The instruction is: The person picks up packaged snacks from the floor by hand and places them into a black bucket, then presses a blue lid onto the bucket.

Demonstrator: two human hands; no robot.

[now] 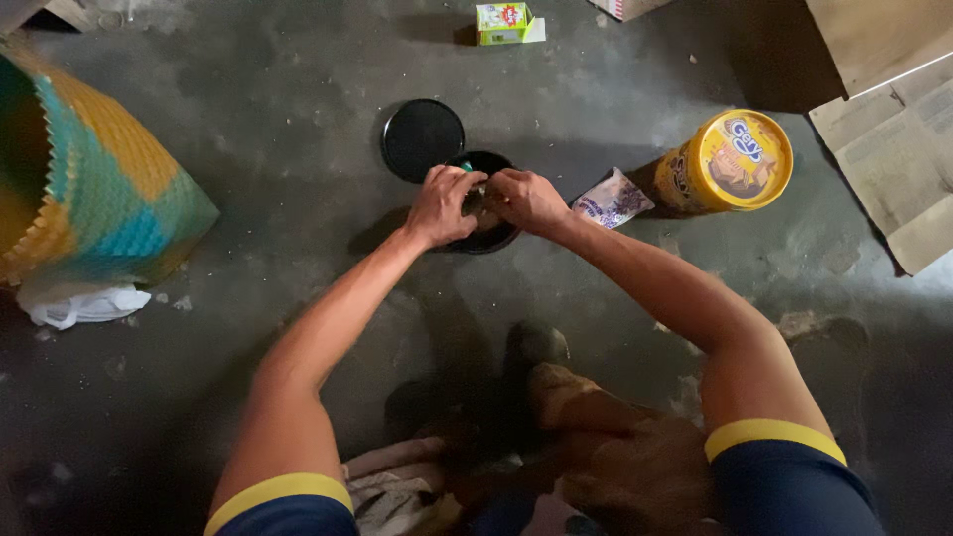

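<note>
A small black tub [486,233] sits on the bare concrete floor [278,169] just above the middle of the frame, and both hands meet over its open mouth. The left hand [444,203] curls its fingers in from the left rim, and the right hand [526,199] comes in from the right; their fingertips are bunched together around something small and pale over the opening, with a speck of green showing at the left thumb, but it is too small and too shaded to say what it is or how firmly it is pinched. Working over the tub's mouth likely means anything that drops falls inside. A round black lid [423,139] lies flat on the floor touching the tub's upper left side, apparently set there to stay within reach. To the right, a small crumpled printed packet [612,200] lies near the right wrist, and just beyond it stands a yellow canister [728,164] with its yellow cap on. A small green and white carton [504,23] lies at the top edge, well apart. A woven yellow and teal bag [89,179] fills the upper left, with white cloth [84,303] bunched under it. Flattened cardboard [893,139] lies at the upper right.
</note>
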